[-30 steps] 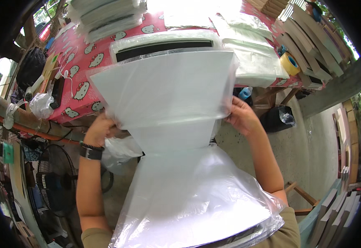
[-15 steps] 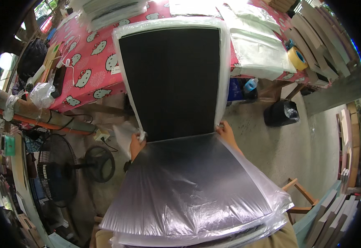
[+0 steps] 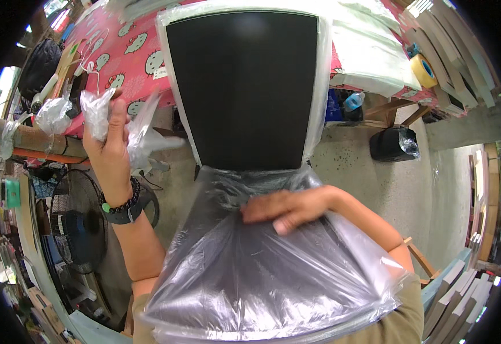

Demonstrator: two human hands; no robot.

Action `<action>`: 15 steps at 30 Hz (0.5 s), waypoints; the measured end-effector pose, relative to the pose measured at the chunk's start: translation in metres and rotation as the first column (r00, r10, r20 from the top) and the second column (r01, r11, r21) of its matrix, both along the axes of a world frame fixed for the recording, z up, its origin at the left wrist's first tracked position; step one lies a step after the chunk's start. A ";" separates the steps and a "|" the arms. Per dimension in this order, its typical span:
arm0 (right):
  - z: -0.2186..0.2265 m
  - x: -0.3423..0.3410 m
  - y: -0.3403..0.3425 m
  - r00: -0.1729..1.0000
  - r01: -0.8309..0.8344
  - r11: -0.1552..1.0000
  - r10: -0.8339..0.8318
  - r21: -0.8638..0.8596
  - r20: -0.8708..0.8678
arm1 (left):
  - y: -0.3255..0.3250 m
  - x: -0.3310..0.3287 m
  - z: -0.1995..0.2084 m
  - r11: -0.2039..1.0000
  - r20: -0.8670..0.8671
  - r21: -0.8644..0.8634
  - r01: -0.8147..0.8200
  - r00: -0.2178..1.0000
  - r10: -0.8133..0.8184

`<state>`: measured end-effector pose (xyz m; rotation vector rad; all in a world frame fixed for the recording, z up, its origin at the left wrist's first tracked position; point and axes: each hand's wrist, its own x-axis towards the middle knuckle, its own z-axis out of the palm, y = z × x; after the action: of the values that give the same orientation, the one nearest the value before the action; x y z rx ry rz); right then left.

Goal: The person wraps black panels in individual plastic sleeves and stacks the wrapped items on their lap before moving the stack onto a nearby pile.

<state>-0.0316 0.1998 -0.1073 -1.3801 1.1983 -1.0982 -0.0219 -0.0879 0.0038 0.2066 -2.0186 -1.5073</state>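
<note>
A flat black rectangular panel (image 3: pixel 242 92) edged with clear plastic lies in front of me, its far part over the table. Nearer, a wide sheet of clear plastic (image 3: pixel 250 275) spreads over dark material on my lap. My right hand (image 3: pixel 288 209), slightly blurred, lies flat across this sheet with its fingers stretched to the left. Out to the left, my left hand (image 3: pixel 114 135) is raised and closed around a crumpled piece of clear plastic film (image 3: pixel 142 140), whose loose ends stick out on both sides. A beaded bracelet and a dark band circle my left wrist.
The table wears a pink patterned cloth (image 3: pixel 141 74). White plastic sheets (image 3: pixel 371 57) and a yellow tape roll (image 3: pixel 422 71) are at its right. A fan (image 3: pixel 78 223) stands low left. Boards (image 3: pixel 457 298) are stacked right; a black bag-lined bin (image 3: pixel 391 143) sits on the floor.
Both hands have left the panel's near corners. My left hand has moved up and left with crumpled film; my right hand has come inward onto the sheet. The panel appears higher in view.
</note>
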 end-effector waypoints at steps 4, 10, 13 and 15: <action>-0.079 -0.026 0.013 0.896 0.412 0.802 -0.270 0.434 -0.352 | 0.039 0.000 0.019 0.891 -0.098 0.312 0.330 0.944 -0.315; 0.010 -0.066 -0.018 0.663 0.685 0.727 -0.604 0.034 -0.443 | 0.060 -0.014 -0.018 0.343 -0.187 0.750 0.565 0.680 -0.709; 0.054 -0.066 -0.036 0.489 0.870 0.483 -0.871 -0.100 0.048 | 0.076 -0.018 -0.034 0.427 -0.096 0.769 0.477 0.745 -0.660; 0.062 -0.056 -0.051 0.496 0.861 0.473 -0.862 -0.189 0.103 | 0.084 -0.018 -0.041 0.351 -0.132 0.809 0.470 0.729 -0.671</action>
<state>-0.0873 0.1487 -0.0450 -0.8531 1.9201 -1.9836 -0.0401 -0.0034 -0.0368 -0.0139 -1.4045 -2.9736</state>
